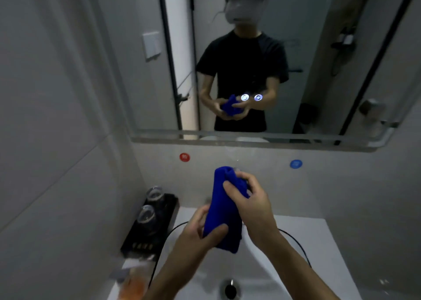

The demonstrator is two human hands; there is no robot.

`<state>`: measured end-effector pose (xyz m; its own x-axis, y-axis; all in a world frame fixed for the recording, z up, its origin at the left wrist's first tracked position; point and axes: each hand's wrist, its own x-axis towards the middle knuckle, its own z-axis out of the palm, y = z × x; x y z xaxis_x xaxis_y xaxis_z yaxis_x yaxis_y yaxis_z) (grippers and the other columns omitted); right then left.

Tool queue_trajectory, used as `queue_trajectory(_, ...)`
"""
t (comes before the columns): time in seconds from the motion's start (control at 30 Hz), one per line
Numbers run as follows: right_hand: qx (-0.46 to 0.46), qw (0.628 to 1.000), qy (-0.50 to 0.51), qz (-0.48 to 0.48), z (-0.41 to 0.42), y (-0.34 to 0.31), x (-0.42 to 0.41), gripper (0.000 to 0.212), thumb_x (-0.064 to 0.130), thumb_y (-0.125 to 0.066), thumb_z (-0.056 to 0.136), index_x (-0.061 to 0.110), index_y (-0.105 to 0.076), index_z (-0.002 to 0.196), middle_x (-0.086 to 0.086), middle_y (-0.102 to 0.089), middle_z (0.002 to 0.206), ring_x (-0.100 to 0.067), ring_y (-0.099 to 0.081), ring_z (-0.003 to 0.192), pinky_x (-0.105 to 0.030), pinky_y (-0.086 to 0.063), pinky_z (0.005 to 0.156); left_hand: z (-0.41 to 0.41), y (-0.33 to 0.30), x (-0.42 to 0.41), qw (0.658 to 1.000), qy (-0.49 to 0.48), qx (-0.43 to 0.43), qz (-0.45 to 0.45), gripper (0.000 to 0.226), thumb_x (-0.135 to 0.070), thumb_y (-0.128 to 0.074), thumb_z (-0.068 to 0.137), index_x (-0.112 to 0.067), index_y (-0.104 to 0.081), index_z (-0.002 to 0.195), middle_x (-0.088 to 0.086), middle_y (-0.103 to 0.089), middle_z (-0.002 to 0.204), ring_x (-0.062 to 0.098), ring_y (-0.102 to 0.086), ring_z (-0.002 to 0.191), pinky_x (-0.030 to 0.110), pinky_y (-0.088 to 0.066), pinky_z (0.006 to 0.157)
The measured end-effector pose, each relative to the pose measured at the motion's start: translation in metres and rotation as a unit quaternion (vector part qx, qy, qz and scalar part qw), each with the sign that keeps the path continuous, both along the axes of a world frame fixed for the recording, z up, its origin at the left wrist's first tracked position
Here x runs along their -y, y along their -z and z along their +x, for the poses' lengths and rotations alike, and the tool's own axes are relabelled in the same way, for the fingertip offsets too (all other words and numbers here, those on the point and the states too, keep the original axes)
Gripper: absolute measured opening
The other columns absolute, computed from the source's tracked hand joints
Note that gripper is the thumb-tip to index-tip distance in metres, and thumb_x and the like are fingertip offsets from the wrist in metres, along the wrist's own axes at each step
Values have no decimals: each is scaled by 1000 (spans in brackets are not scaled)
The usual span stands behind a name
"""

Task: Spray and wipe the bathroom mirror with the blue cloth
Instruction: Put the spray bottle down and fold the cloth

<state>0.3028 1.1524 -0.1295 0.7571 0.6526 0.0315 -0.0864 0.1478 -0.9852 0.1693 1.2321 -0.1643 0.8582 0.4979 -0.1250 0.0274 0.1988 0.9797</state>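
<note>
One blue cloth [224,208] is seen, held between two hands: the left hand [200,229] and the right hand [252,199]. One mirror [250,60] is counted. Two glasses [150,205] are stood on one black tray [148,231]. One sink [262,265] with one drain [230,289] is shown, and two round wall stickers are counted, one red sticker [184,157], one blue sticker [296,163].

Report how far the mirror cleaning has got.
Done: nothing shows on the mirror to prove spraying or wiping; no spray bottle can be made out.
In hand: the blue cloth is held bunched over the sink, the left hand gripping its lower part and the right hand its upper part.
Left: the cloth is not yet on the glass, so the wiping remains.
</note>
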Motion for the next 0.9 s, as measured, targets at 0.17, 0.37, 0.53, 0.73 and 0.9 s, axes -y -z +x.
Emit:
queue_trajectory(0.17,-54,998,3,-14,32,-7,28,39,23,-73,86,27,-54,120,-6,-67,115,-19,-72,96,-39,-61,74,20,-14,-1,997,6,31,-69,56,-18,-75,73,-13,-59,126,14,-72,115,34,-69,105,37,-57,84)
queue_trajectory(0.37,-137,984,-109,10,49,-2,52,62,38,-74,83,23,-47,137,-9,-71,116,-32,-69,105,-52,-58,81,32,-38,-4,991,30,84,-95,61,-32,-67,78,-4,-58,131,20,-67,124,32,-68,103,34,-56,80)
queue_trajectory(0.53,-186,959,-208,55,58,8,57,105,57,-91,48,51,-41,140,-4,-66,127,-40,-63,116,-64,-52,86,34,-42,-8,981,44,78,-171,29,-27,-56,87,-15,-79,102,12,-75,110,21,-75,84,29,-56,62)
queue_trajectory(0.73,-232,916,-317,85,68,-2,65,76,67,-69,72,31,-54,137,-15,-52,144,-48,-49,129,-65,-45,97,36,-40,-29,995,48,27,-88,51,-27,-69,80,-4,-60,125,22,-69,119,42,-67,106,43,-58,83)
queue_trajectory(0.9,-33,980,-182,-76,72,-12,70,32,2,-69,87,13,-63,116,-19,-71,106,-39,-66,90,-39,-53,68,30,-35,-43,990,83,-33,109,44,-40,-80,71,-19,-73,109,12,-75,97,25,-70,80,30,-51,71)
